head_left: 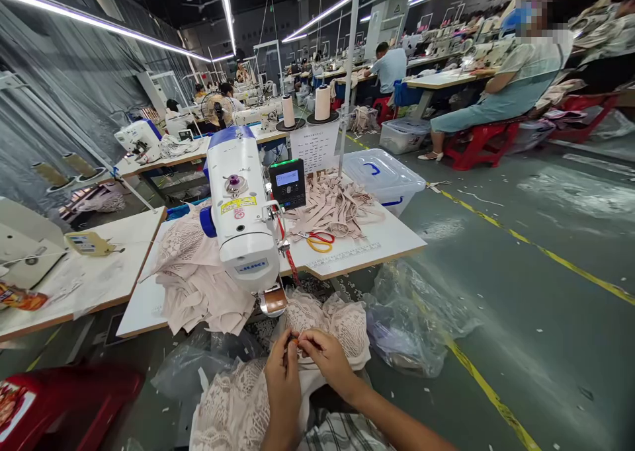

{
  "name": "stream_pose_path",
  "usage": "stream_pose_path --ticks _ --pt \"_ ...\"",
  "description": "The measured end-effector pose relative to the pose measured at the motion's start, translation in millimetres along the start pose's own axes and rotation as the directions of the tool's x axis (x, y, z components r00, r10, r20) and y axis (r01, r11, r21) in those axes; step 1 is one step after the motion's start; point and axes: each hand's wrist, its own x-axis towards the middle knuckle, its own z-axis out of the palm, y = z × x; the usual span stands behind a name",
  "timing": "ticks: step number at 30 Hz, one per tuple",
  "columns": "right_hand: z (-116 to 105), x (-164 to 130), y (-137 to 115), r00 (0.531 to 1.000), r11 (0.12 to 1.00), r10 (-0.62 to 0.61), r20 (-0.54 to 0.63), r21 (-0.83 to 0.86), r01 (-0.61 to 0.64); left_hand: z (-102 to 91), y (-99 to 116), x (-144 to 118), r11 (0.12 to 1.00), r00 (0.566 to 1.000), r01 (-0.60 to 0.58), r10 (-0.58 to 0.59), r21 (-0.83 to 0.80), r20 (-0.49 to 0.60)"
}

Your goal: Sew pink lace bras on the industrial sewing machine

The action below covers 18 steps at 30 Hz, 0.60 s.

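Both hands meet low in the middle of the view, fingertips together just below the sewing machine's head. My left hand (pixel 284 366) is closed in a pinch on a small orange thing (pixel 295 342), too small to name. The fingers of my right hand (pixel 325 357) also close on it from the right. Beige lace bra pieces (pixel 342 319) lie behind and beneath the hands, and more beige lace (pixel 233 401) spreads over the lap at left. The white sewing machine (pixel 243 219) stands directly ahead, its needle area partly hidden by a brown cover.
On the white table (pixel 397 236) lie orange-handled scissors (pixel 320 241), a heap of beige straps (pixel 337 203) and stacked beige fabric (pixel 198 286) at left. A clear plastic bag (pixel 411 325) rests at right, with a lidded bin (pixel 381 173) behind. A red stool (pixel 74 398) stands lower left.
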Motion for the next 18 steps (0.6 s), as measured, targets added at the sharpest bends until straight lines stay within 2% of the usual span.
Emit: stream_pose_path --ticks 2,4,7,9,11,13,15,18 --pt "-11 2 1 0.992 0.97 -0.118 0.053 -0.207 0.126 -1.9 -1 5 1.0 1.0 -0.009 0.009 -0.004 0.012" --pt "-22 6 1 0.979 0.923 -0.184 0.086 -0.327 0.203 -2.9 -3 9 1.0 0.999 -0.002 0.003 -0.027 0.039" --pt "-34 16 -2 0.962 0.862 -0.246 0.119 -0.427 0.273 -1.2 -6 12 0.994 0.988 0.042 -0.027 -0.096 0.151" --pt "-38 25 -6 0.956 0.859 -0.25 0.151 -0.422 0.291 1.9 -8 12 0.981 0.977 0.068 -0.029 -0.179 0.213" --pt "-40 34 -7 0.97 0.927 -0.168 0.177 -0.305 0.216 4.1 -6 12 0.962 0.97 0.078 -0.012 -0.263 0.244" --pt "-39 41 -4 0.974 0.988 -0.034 0.225 -0.137 0.066 3.0 -1 12 0.945 0.962 0.098 -0.009 -0.312 0.274" --pt "-36 46 4 0.953 0.997 0.075 0.292 -0.013 -0.074 -1.9 5 13 0.929 0.958 0.136 -0.035 -0.345 0.284" --pt "-29 61 20 0.925 0.97 0.169 0.34 0.107 -0.216 -11.6 10 15 0.876 0.947 0.256 -0.141 -0.409 0.29"
